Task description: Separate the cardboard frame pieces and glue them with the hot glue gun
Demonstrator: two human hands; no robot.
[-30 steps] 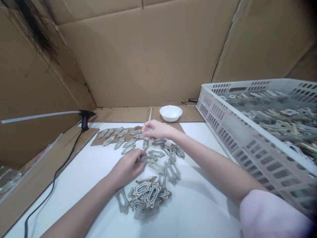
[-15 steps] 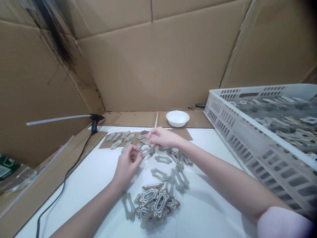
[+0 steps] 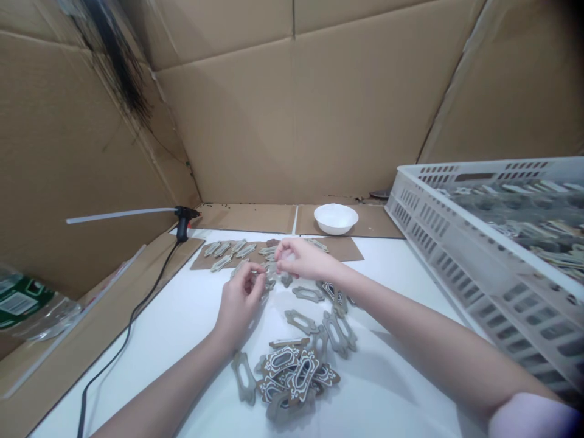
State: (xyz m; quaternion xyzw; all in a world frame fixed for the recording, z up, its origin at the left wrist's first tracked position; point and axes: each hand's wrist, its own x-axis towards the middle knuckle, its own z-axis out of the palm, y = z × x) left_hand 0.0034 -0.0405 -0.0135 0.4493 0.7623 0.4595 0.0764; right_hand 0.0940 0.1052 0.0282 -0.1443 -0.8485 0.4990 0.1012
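The left hand (image 3: 239, 307) and right hand (image 3: 305, 258) meet above scattered openwork plaques (image 3: 308, 294), fingers curled together. I cannot tell whether they clamp a piece. A white bowl (image 3: 336, 218) sits far off.

Between the left hand (image 3: 238, 307) and the black cord (image 3: 130, 328) of the hot glue gun (image 3: 182, 222), white tabletop (image 3: 182, 340) leaves room to pass; a pile of cutout plaques (image 3: 296, 377) blocks the way toward the near edge; right of the right hand (image 3: 303, 258), tabletop runs up to the white plastic crate's wall (image 3: 438, 243); ahead, the white bowl (image 3: 335, 219) stands before the cardboard wall (image 3: 292, 121).
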